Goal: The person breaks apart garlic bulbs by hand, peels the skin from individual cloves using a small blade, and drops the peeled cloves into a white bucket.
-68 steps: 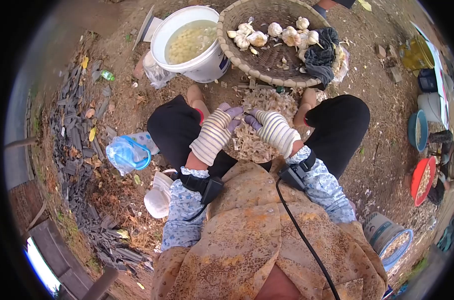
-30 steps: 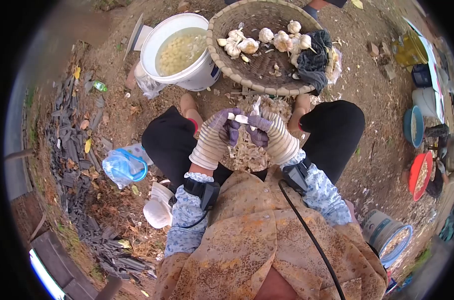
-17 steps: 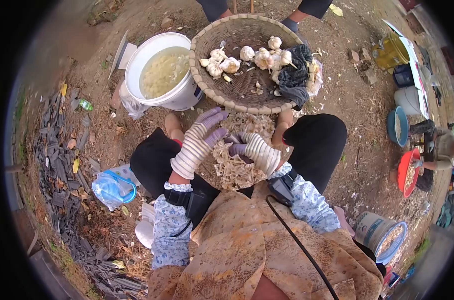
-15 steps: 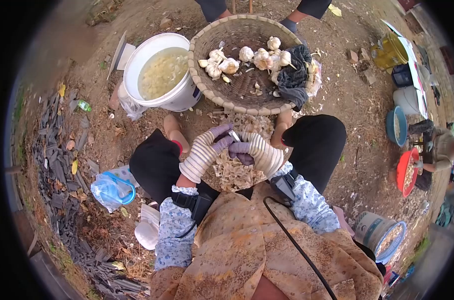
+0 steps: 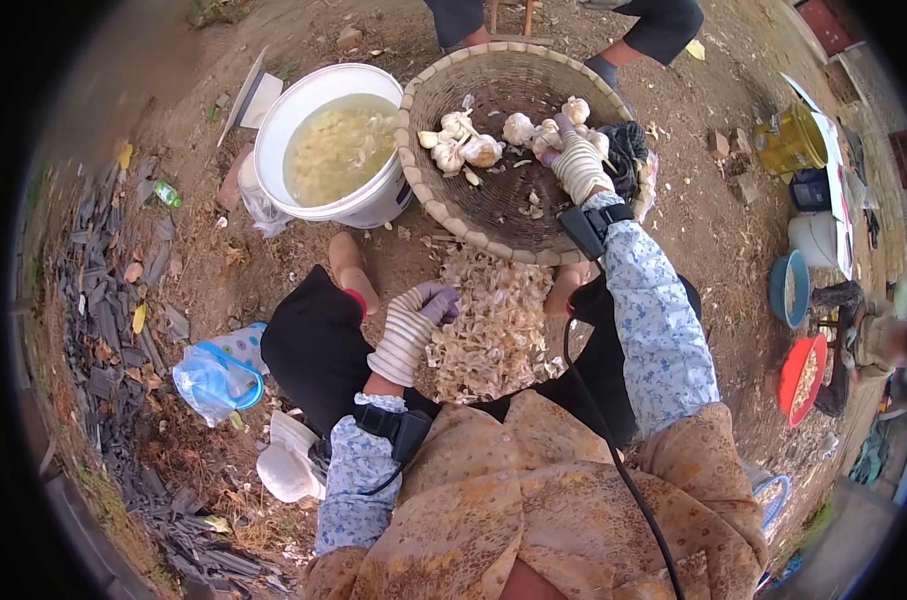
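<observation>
My right hand [image 5: 575,165], in a striped glove with purple fingers, reaches into a round woven basket [image 5: 418,185]. Its fingers are closed around a garlic bulb [image 5: 546,133] among others on the basket's right side. More garlic bulbs [image 5: 483,151] lie to the left in the basket, beside loose cloves. A dark cloth [image 5: 628,150] hangs at the basket's right rim. My left hand [image 5: 418,315], gloved alike, is curled shut above a heap of garlic skins [image 5: 488,340] between my feet; what it holds is hidden by the fingers.
Left of the basket stands a white bucket [image 5: 273,180] of peeled cloves in cloudy water. A blue-handled bag [image 5: 208,380] lies by my left knee. Someone sits across from the basket, and a co-worker sits at right near a red basin [image 5: 798,380] and a blue basin [image 5: 778,290].
My right hand has left my left hand and stretched forward into the basket to the garlic. My left hand stays low over the skins; the small light thing between both hands no longer shows.
</observation>
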Demonstrator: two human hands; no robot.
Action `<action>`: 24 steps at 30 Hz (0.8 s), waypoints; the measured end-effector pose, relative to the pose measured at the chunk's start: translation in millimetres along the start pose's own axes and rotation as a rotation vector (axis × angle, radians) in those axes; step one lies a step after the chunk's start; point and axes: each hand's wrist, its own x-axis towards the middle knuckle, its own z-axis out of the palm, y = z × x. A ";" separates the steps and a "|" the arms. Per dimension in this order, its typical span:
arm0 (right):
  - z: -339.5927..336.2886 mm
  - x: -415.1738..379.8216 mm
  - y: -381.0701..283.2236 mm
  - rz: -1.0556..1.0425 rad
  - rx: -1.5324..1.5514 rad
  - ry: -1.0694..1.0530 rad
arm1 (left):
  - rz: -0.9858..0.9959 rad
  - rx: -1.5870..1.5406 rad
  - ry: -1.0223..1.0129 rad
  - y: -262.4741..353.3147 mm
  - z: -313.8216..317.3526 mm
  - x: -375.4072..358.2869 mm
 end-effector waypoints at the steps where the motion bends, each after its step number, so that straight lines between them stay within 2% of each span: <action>1: -6.1 -5.7 -18.3 -0.104 -0.557 -0.017 | -0.021 0.014 0.009 -0.4 -0.4 1.7; 2: 6.2 1.3 2.6 -0.011 0.295 -0.020 | -0.043 0.026 0.018 -1.5 -0.7 2.8; 4: 6.5 14.7 15.3 0.316 0.047 -0.110 | -0.049 -0.010 0.028 -5.4 -2.4 6.5; 5: 10.0 12.1 26.1 0.247 0.275 -0.062 | -0.056 -0.020 0.026 -7.6 -2.7 8.6; 6: 9.9 9.1 22.0 0.248 0.276 -0.065 | -0.061 -0.029 0.024 -8.4 -2.1 10.1; 8: 2.2 -8.5 -3.2 0.300 0.144 -0.188 | -0.063 -0.019 0.029 -3.4 2.9 8.2; 9: -7.1 -23.4 -26.4 0.210 0.042 -0.341 | -0.067 -0.067 0.020 -2.1 3.9 7.8; 10: 3.4 -29.1 -22.0 0.260 0.418 -0.339 | -0.069 -0.116 0.016 -0.7 3.2 8.2; 11: 6.3 -42.6 -14.9 0.078 0.198 -0.310 | -0.071 -0.114 -0.020 -1.8 -0.2 9.6; 12: 3.0 -75.1 -45.9 -0.102 -0.016 -0.278 | -0.072 -0.110 -0.003 6.1 0.7 7.3; 14: -1.6 -134.6 -107.8 -0.349 -0.027 -0.186 | -0.083 -0.363 -0.080 25.8 9.4 0.2; 15: 4.5 -161.2 -122.2 -0.375 0.030 -0.173 | -0.087 -0.355 -0.061 25.6 13.0 -0.9; 17: 11.2 -202.0 -144.0 -0.458 0.085 -0.219 | 0.040 -0.565 -0.248 23.6 19.5 -4.2; 20: 6.5 -235.7 -154.3 -0.550 0.155 -0.198 | 0.087 -0.543 -0.132 35.8 19.6 -23.3; 22: -4.5 -251.2 -156.8 0.182 0.867 -0.325 | 0.093 -0.544 -0.189 35.5 11.6 -33.3; 24: -12.4 -256.1 -166.1 0.231 0.984 -0.275 | 0.157 -0.387 -0.225 36.0 11.4 -48.4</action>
